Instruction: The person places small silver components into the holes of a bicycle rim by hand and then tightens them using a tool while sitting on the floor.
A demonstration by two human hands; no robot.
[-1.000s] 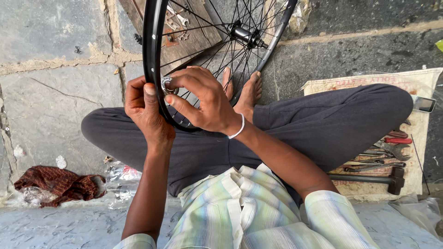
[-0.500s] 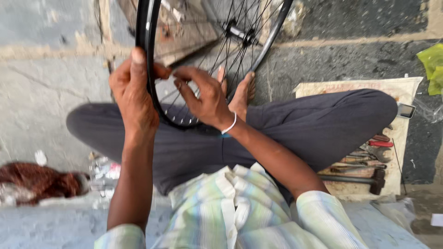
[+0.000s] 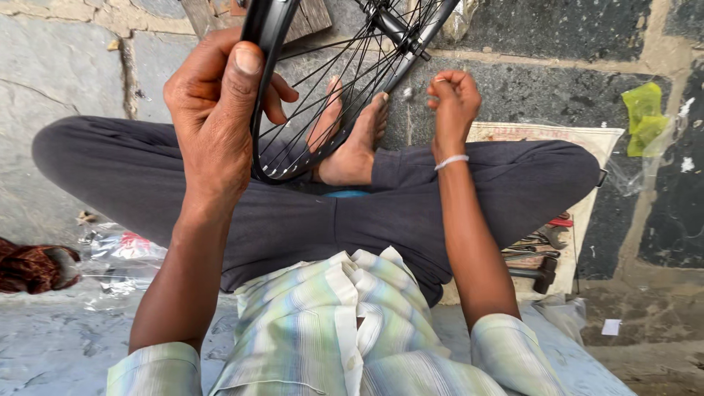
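I sit cross-legged on a stone floor in dark grey trousers and a striped shirt. A black spoked bicycle wheel [image 3: 345, 95] stands upright over my bare feet [image 3: 352, 139]. My left hand [image 3: 216, 117] grips the black rim near its top left, thumb up along the rim. My right hand [image 3: 453, 99] is off the wheel to the right, fingers pinched together as if on something small; I cannot make out what. A white band circles that wrist. The wheel's hub [image 3: 392, 26] is at the top edge.
Hand tools, pliers and a hammer [image 3: 539, 253], lie on a printed sack to my right. A clear plastic wrapper [image 3: 121, 253] and a reddish-brown rag [image 3: 29, 265] lie at left. A green scrap in clear plastic [image 3: 644, 117] rests on dark stone at right.
My right hand has left the rim and moved off to the right, closed. My left hand has slid higher on the rim, and the view has drawn closer.
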